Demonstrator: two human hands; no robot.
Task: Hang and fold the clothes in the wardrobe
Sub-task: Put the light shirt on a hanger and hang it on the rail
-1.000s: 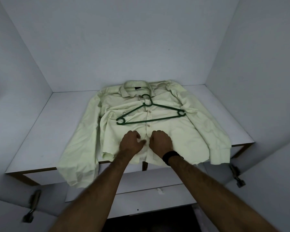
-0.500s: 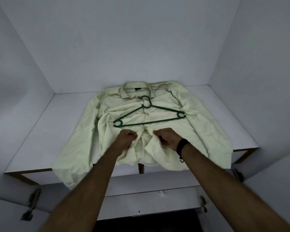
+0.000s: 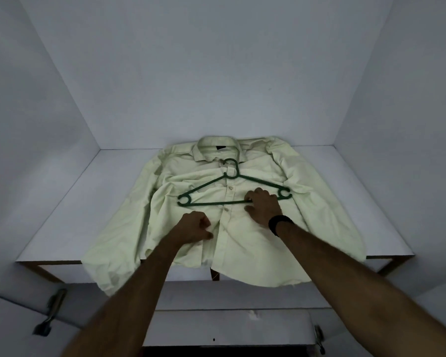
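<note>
A pale green long-sleeved shirt (image 3: pixel 255 243) lies front-up on the white wardrobe shelf (image 3: pixel 62 215), collar towards the back wall, its hem and left sleeve hanging over the front edge. A dark green plastic hanger (image 3: pixel 206 188) rests on the shirt's chest. My left hand (image 3: pixel 194 226) grips a bunch of the left front panel beside the button placket. My right hand (image 3: pixel 264 206) lies over the right half of the hanger, fingers curled around its lower bar.
White side walls and a back wall enclose the shelf. Below the front edge runs a second panel, with metal hinges at the left (image 3: pixel 50 313) and right (image 3: pixel 319 340). Bare shelf surface shows on both sides of the shirt.
My right hand let go of the shirt front and moved up and right onto the hanger's lower bar. My left hand keeps its grip on the left panel.
</note>
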